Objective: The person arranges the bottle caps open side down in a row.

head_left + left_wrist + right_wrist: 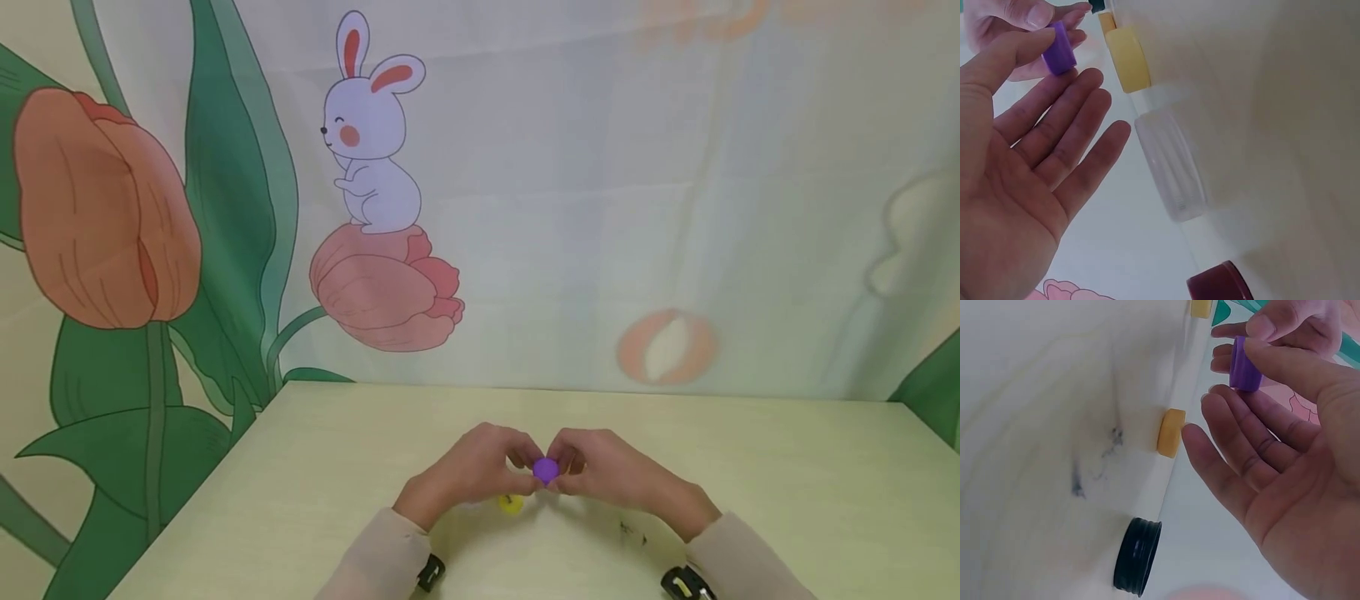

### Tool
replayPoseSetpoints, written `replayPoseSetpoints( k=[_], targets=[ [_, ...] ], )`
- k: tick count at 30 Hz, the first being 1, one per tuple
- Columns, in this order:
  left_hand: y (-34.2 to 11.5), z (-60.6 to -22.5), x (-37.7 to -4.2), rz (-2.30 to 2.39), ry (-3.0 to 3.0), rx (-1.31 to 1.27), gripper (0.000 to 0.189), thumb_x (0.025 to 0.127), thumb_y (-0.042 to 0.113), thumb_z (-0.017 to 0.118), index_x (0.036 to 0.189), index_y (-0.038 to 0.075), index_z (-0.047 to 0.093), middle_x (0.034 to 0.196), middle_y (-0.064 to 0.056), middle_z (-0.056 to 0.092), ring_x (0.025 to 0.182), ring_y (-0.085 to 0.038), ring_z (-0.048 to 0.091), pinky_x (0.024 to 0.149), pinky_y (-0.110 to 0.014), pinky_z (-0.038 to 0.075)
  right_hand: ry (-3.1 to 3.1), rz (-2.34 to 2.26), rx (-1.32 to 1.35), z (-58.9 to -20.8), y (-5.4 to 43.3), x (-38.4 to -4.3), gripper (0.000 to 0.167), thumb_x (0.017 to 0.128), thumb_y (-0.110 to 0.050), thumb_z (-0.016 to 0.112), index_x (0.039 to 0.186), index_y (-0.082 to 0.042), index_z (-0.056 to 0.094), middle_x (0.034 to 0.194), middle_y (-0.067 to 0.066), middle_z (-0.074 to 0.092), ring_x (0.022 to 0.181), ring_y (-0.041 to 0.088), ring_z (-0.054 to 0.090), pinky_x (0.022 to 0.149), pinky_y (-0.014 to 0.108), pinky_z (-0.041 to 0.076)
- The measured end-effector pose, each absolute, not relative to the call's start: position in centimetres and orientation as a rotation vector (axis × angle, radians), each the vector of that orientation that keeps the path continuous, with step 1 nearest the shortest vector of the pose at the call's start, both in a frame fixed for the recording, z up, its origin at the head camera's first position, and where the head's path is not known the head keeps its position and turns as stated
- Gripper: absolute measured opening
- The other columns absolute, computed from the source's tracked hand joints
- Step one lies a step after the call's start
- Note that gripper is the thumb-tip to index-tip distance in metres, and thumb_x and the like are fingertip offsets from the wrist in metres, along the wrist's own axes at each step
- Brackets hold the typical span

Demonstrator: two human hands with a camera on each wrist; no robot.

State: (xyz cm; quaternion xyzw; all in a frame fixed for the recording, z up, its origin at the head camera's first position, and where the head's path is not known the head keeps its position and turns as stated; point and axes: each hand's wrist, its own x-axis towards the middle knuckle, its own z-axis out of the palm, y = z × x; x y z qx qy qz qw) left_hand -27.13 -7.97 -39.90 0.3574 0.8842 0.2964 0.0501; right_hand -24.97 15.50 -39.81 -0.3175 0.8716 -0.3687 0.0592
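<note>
A small purple cap (pixel 545 471) is held up between both hands at the middle of the table. My left hand (pixel 483 462) pinches one side of it with the thumb and forefinger. From the other side my right hand (pixel 618 471) pinches it the same way. In the left wrist view the cap (pixel 1060 50) is seen edge-on, and the other fingers of the left hand (pixel 1041 137) spread away from it. The right wrist view shows the cap (pixel 1245 369) clear of the tabletop, with the right hand's (pixel 1291 450) lower fingers loosely bent.
On the table (pixel 337 458) near the left hand are a yellow cap (pixel 1127 59), a clear lid (pixel 1170 165) and a dark red cap (pixel 1221 284). An orange cap (pixel 1171 433) and a dark ridged lid (pixel 1138 556) lie by the right hand. Behind hangs a printed cloth (pixel 562 208).
</note>
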Motion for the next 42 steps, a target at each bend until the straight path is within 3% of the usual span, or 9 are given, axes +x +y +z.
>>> replayPoseSetpoints(
  k=[8, 27, 42],
  targets=[
    [-7.63, -39.85, -26.77, 0.821, 2.675, 1.080, 0.018, 0.092, 0.019, 0.085, 0.109, 0.015, 0.083, 0.095, 0.015, 0.076, 0.093, -0.004, 0.066, 0.087, -0.024, 0.052, 2.608, -1.066, -0.975, -39.74, 15.60, -24.45, 0.014, 0.097, -0.018, 0.079, 0.106, -0.013, 0.070, 0.093, -0.009, 0.071, 0.087, 0.011, 0.065, 0.078, 0.031, 0.055],
    [-7.20, -40.21, -26.39, 0.720, 2.675, 1.115, 0.016, 0.091, 0.015, 0.086, 0.107, 0.014, 0.085, 0.093, 0.014, 0.076, 0.087, -0.002, 0.067, 0.082, -0.018, 0.052, 2.549, -1.057, -0.965, -40.68, 15.72, -24.47, 0.018, 0.091, -0.012, 0.084, 0.101, -0.010, 0.069, 0.089, -0.007, 0.070, 0.080, 0.010, 0.064, 0.071, 0.027, 0.054],
    [-7.10, -40.22, -26.21, 0.660, 2.692, 1.069, 0.017, 0.090, 0.019, 0.088, 0.105, 0.013, 0.085, 0.087, 0.013, 0.066, 0.081, 0.000, 0.058, 0.079, -0.020, 0.050, 2.576, -1.023, -0.980, -40.58, 15.60, -24.37, 0.018, 0.089, -0.013, 0.085, 0.099, -0.009, 0.071, 0.085, -0.009, 0.067, 0.078, 0.006, 0.061, 0.072, 0.027, 0.053]
  ],
)
